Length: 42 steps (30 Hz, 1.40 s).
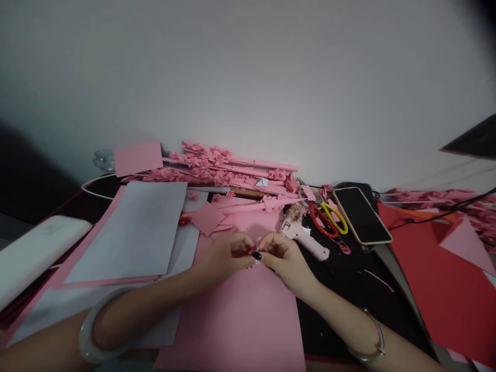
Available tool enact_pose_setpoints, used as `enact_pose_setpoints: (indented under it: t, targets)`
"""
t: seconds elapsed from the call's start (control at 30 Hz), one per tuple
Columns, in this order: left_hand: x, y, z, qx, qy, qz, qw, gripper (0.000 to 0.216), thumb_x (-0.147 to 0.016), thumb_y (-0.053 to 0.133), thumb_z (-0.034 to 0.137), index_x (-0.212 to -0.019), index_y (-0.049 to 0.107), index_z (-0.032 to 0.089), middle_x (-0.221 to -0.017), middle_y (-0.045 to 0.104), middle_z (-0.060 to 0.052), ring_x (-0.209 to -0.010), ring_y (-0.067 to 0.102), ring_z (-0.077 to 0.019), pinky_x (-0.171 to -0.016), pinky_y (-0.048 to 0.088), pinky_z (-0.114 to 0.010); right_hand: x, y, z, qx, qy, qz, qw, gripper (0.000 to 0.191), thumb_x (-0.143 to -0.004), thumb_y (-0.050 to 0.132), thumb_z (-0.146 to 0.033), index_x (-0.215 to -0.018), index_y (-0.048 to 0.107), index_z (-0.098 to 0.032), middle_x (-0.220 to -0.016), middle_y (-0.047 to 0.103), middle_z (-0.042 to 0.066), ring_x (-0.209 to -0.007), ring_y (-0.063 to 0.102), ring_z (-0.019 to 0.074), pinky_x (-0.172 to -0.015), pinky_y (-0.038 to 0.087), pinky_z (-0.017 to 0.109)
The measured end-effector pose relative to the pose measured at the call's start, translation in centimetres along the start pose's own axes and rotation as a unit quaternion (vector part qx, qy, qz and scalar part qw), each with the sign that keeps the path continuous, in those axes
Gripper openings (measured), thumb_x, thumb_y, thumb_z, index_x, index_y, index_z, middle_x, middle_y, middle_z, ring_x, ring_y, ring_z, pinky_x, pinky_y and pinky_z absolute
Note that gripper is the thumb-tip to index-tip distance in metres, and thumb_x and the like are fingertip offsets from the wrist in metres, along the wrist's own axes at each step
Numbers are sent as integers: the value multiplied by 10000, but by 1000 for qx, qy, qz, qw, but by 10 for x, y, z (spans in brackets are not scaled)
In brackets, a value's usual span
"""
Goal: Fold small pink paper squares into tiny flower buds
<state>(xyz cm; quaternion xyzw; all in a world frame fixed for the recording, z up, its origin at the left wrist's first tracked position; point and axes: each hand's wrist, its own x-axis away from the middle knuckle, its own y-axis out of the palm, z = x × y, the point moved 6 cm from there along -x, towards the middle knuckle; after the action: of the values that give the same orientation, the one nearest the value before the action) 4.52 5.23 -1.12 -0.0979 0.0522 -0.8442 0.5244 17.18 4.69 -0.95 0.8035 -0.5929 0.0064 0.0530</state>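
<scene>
My left hand (228, 253) and my right hand (282, 257) meet above a sheet of pink paper (240, 320). Thumbs and fingertips of both are pinched together around a small pink paper piece (253, 251), mostly hidden by the fingers; its exact shape cannot be made out. Just beyond the hands lies a small stack of pink paper squares (208, 218). A pale pink glue gun (304, 235) rests to the right of my right hand, with scissors (329, 219) with red and yellow handles behind it.
Pink paper flower stems (217, 165) are heaped along the wall. White and pink sheets (127, 232) lie at left beside a white box-like device (42, 253). A phone (362, 214) and red paper (437, 279) are at right, with a black cable (445, 213) crossing above the paper.
</scene>
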Motion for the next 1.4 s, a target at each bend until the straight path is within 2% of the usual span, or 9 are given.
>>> enact_pose_setpoints:
  t: [0.23, 0.37, 0.53, 0.77, 0.9, 1.13, 1.4]
  targets:
    - [0, 1, 3, -90, 26, 1, 996, 63, -718, 608, 214, -698, 566, 172, -623, 543, 32, -590, 485, -106, -527, 352, -197, 1, -4, -6, 79, -35, 39, 996, 95, -720, 657, -202, -705, 570, -166, -601, 455, -53, -534, 391, 89, -510, 298, 231]
    - [1, 1, 4, -105, 28, 4, 994, 77, -722, 610, 227, -703, 566, 166, -623, 542, 32, -591, 470, -104, -523, 339, -195, 0, -5, -2, 89, -25, 30, 995, 81, -717, 638, -205, -701, 572, -162, -589, 463, -48, -530, 397, 94, -514, 296, 236]
    - [2, 1, 5, -140, 41, 15, 989, 78, -727, 602, 213, -681, 558, 168, -612, 534, 32, -582, 461, -103, -519, 318, -199, 1, -4, -3, 110, -16, 33, 993, 116, -723, 631, -238, -673, 567, -155, -591, 482, -35, -539, 407, 100, -523, 305, 242]
    - [4, 1, 6, -179, 46, 8, 983, 114, -760, 579, 243, -676, 549, 172, -600, 496, 45, -574, 432, -103, -510, 305, -205, 0, -4, -2, 152, 17, 7, 988, 224, -771, 594, -283, -606, 494, -169, -536, 388, -62, -492, 312, 82, -468, 233, 227]
    - [3, 1, 4, -187, 51, 5, 981, 105, -770, 562, 246, -692, 564, 175, -605, 503, 43, -575, 437, -106, -510, 310, -204, -1, -5, 0, 158, 22, -8, 987, 252, -782, 601, -315, -612, 487, -169, -537, 386, -63, -492, 302, 79, -468, 223, 225]
    - [2, 0, 3, -179, 58, 14, 982, 101, -772, 571, 245, -694, 561, 181, -624, 532, 31, -595, 461, -115, -531, 322, -218, 0, -6, -5, 145, 9, 28, 989, 263, -744, 629, -337, -600, 474, -181, -547, 397, -59, -503, 319, 86, -479, 254, 225]
    - [3, -1, 5, -180, 60, 20, 982, 90, -764, 579, 232, -698, 582, 171, -621, 537, 26, -589, 464, -116, -531, 324, -225, 0, -7, -4, 159, -8, 35, 987, 167, -732, 624, -262, -640, 514, -175, -577, 452, -41, -526, 381, 102, -500, 298, 233]
